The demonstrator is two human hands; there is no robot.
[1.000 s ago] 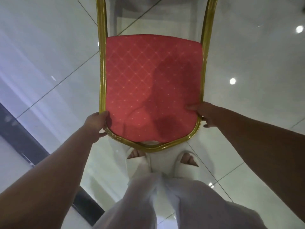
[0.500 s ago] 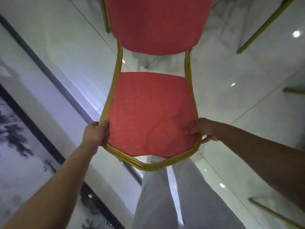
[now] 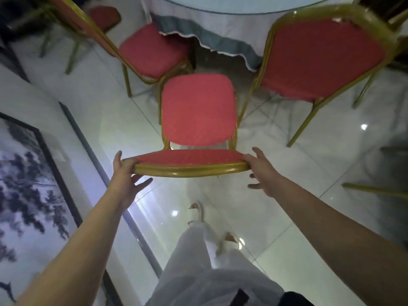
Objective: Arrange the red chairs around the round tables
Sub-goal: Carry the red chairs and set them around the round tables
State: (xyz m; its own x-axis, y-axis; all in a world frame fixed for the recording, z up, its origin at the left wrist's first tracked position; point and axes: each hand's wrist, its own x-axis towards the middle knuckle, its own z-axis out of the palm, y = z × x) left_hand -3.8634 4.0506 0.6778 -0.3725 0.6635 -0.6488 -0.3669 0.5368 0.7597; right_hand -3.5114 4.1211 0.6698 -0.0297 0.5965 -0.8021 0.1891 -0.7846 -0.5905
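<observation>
Both hands are on the red chair (image 3: 198,111), in the centre of the frame. It sits in the gap between two others facing the round table (image 3: 220,25) at the top of the frame. My left hand (image 3: 127,173) cups the left front corner of the seat, thumb up, fingers spread straight beneath the rail. My right hand (image 3: 263,171) presses its palm on the right front corner, thumb raised, fingers slack underneath. Neither is wrapped round anything. The hands squeeze in from both sides rather than clench. I can't tell whether the legs touch the floor, since the seat hides them.

I judge it fairly light for its size, a hollow-looking metal tube frame (image 3: 189,170) with a thin pad, and rigid, so it won't flex. The gold finish is smooth and glossy and probably slick under a palm. The front corners, where the rail curves, are the sensible hold, or the uprights below the backrest. The seat and the rounded-square back are red woven fabric with a small dotted pattern. It looks soft and grippy but is no place to pull.

The neighbour chair at upper left (image 3: 152,49) and the neighbour chair at upper right (image 3: 320,58) have the same build, and their splayed legs could catch mine. The tablecloth (image 3: 242,56) hangs limp with a scalloped hem, and the tiled floor (image 3: 287,217) is polished and shiny, so I expect the legs to skate on it.
</observation>
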